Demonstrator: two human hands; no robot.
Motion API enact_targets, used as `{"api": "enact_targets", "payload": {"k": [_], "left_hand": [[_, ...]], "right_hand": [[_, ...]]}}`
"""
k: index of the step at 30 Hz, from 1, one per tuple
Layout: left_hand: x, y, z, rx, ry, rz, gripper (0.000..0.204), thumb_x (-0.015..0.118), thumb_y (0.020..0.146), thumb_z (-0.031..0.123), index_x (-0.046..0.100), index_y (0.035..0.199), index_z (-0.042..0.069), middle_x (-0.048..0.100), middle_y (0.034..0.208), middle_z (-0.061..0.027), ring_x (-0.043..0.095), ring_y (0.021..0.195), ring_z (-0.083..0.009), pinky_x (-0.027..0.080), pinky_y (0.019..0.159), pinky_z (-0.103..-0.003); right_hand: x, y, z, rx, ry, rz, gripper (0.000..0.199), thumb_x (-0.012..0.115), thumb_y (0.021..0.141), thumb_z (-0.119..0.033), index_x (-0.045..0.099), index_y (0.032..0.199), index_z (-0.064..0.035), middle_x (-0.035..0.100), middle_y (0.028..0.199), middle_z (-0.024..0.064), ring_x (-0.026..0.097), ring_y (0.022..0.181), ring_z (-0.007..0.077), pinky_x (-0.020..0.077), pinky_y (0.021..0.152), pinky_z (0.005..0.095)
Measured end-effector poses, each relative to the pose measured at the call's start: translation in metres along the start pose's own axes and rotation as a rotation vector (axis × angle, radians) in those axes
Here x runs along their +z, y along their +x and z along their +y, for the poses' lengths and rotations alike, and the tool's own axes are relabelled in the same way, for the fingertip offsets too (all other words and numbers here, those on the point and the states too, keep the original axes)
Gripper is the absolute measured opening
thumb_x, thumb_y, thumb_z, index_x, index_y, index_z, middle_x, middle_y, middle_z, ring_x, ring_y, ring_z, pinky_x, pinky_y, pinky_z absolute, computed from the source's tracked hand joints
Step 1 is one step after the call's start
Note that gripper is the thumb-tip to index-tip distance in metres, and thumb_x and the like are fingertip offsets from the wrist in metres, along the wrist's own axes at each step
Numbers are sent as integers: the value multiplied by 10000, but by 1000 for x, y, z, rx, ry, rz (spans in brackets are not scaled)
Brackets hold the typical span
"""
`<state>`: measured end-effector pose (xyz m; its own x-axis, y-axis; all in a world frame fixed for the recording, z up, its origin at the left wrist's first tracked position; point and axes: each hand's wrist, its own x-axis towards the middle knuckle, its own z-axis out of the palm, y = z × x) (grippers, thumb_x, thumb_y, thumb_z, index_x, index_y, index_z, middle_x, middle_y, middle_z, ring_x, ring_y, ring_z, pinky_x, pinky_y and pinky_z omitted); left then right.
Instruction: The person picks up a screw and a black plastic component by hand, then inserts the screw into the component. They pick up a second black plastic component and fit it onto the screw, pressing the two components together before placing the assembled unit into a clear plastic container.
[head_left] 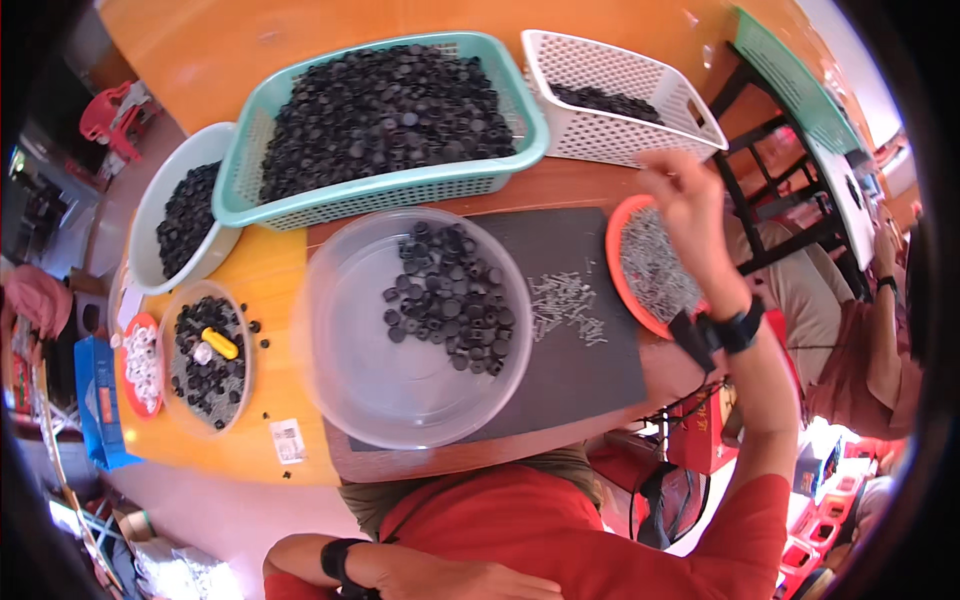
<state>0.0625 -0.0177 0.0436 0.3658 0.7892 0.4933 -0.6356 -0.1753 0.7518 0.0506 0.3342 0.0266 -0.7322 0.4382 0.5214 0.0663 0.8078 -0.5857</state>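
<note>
While the right hand [685, 195] hangs raised over the red dish [618, 232] at the right of the desk [200, 60], its fingers are bunched together, but whether the grip holds a screw cannot be told. The dish is full of small silver screws [655, 265], and a black watch [738, 328] sits on that wrist. The left hand [440, 578] rests low at the near edge, against the person's red shirt, well apart from everything on the desk; its fingers lie loosely curled and the grip holds nothing that shows.

Just left of the dish, a loose scatter of screws [565, 305] lies on a dark mat [560, 380]. A clear round bowl [350, 340] stands on the mat's left part, with black caps [450, 300] heaped in its far right half. Behind it a teal basket [400, 190] is piled high with black caps, and to its right a white basket [610, 135] holds a thin layer of them. At far left a pale round tub [150, 215] holds more caps. Nearer, a small clear bowl [235, 385] holds caps and a yellow piece [220, 343], beside a red dish of white parts [140, 362]. Another person's arm [885, 300] shows at the right.
</note>
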Motion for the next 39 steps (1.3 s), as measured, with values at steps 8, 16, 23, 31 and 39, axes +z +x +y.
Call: {"api": "enact_targets", "payload": {"k": [8, 16, 23, 31, 39], "left_hand": [[12, 6, 1, 64, 152, -41, 400, 516, 932, 344, 537, 1080, -27, 553, 1019, -165, 547, 886, -338, 459, 741, -399], [7, -15, 33, -109, 403, 321, 377, 622, 877, 304, 579, 1043, -32, 630, 936, -161, 610, 795, -304, 491, 655, -362], [0, -28, 21, -184, 615, 997, 160, 609, 886, 96, 613, 951, -50, 646, 788, -121, 631, 712, -172, 489, 643, -261], [-16, -42, 13, -225, 700, 1369, 174, 584, 917, 131, 604, 931, -42, 642, 741, -76, 614, 689, -106, 480, 623, -210], [-28, -46, 8, -229, 652, 1417, 209, 606, 905, 176, 611, 914, -33, 642, 716, -75, 593, 644, -99, 472, 603, -211]], "right_hand": [[12, -99, -41, -185, 133, -243, 148, 671, 689, 46, 638, 818, -20, 595, 739, 108, 564, 712, 286, 456, 632, 362], [35, -115, -54, -324, 174, -347, 208, 670, 637, 33, 645, 835, -27, 550, 734, 91, 510, 686, 281, 430, 595, 368], [43, -114, -60, -439, -66, -436, 319, 593, 546, 32, 648, 853, -28, 479, 774, 110, 469, 747, 274, 418, 663, 360], [29, -110, -54, -345, -103, -368, 336, 594, 535, 28, 647, 864, -7, 504, 804, 119, 469, 767, 275, 409, 678, 365], [28, -108, -52, -464, -125, -411, 382, 585, 531, 52, 655, 900, -24, 506, 822, 89, 463, 758, 262, 415, 636, 358]]}}
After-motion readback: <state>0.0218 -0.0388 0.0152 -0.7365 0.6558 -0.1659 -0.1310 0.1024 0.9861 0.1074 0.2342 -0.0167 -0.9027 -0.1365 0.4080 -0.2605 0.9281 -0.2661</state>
